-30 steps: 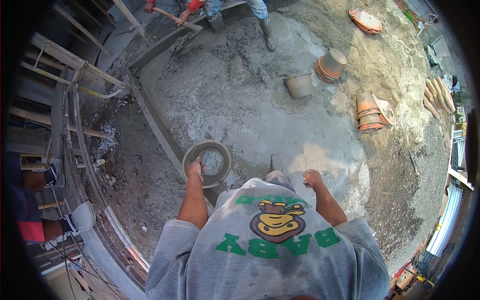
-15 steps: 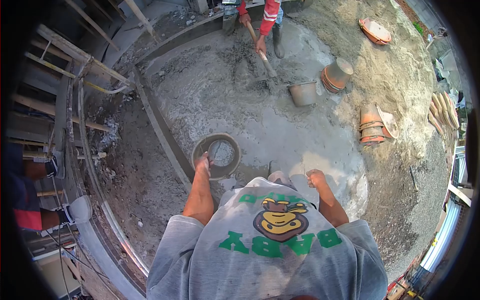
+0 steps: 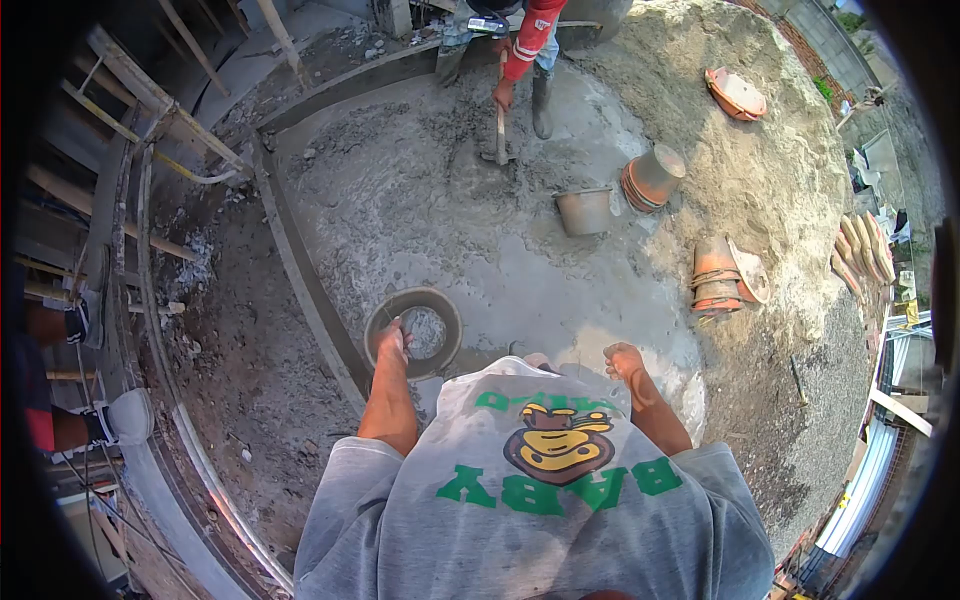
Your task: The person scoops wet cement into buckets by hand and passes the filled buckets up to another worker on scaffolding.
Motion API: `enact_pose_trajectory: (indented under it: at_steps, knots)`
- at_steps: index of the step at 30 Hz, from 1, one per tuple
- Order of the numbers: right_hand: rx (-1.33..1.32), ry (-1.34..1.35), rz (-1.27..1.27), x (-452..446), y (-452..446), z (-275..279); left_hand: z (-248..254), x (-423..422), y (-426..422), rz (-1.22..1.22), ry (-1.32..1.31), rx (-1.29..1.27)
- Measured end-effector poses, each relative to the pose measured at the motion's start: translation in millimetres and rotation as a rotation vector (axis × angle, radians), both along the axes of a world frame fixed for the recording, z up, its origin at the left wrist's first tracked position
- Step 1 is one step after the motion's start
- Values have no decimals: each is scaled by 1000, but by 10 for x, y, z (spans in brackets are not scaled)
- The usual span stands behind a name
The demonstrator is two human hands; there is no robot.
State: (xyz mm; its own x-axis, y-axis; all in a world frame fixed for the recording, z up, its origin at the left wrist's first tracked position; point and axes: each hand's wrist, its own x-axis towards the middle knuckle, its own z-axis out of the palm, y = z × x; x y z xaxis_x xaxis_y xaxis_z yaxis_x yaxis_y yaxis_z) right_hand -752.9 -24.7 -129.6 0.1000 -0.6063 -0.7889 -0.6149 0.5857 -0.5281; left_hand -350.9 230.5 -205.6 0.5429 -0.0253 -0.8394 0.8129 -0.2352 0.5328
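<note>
Below and ahead of me on the left is a round grey bucket (image 3: 449, 352), seen from above through its open top. My left hand (image 3: 393, 341) is over its near left side, fingers curled around what looks like its thin wire handle; the fingers partly hide the grip. My right hand (image 3: 625, 362) hangs apart from the bucket, over the wet grey ground, its fingers curled into a loose fist with nothing visible in them.
A co-worker in red sleeves (image 3: 527, 50) works a shovel (image 3: 501, 135) in wet mortar (image 3: 400, 190). Another bucket (image 3: 584, 213), stacked buckets (image 3: 655, 178) and more stacked buckets (image 3: 716, 275) stand to the right by a sand heap (image 3: 790, 180). A low concrete edge (image 3: 300, 265) runs left.
The view has shifted, so the ground and buckets sit lower and further left. The co-worker's shovel has swung more upright. My left hand stays at the bucket; my right stays curled.
</note>
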Motion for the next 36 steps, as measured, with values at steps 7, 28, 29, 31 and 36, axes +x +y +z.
enact_pose_trajectory:
  at_steps: [7,28,29,31,36]
  knots:
    - [3,28,61,14,33,49,9,2,127,29,5,55]
    - [3,8,186,-102,-104,-23,144,-34,176,57,-103,19]
    - [17,-1,180,-110,-109,-20,157,-50,168,57,-110,18]
    - [43,6,181,-145,-128,-44,162,-53,175,50,-117,16]
    - [39,42,206,-155,-201,6,266,-97,74,18,-107,28]
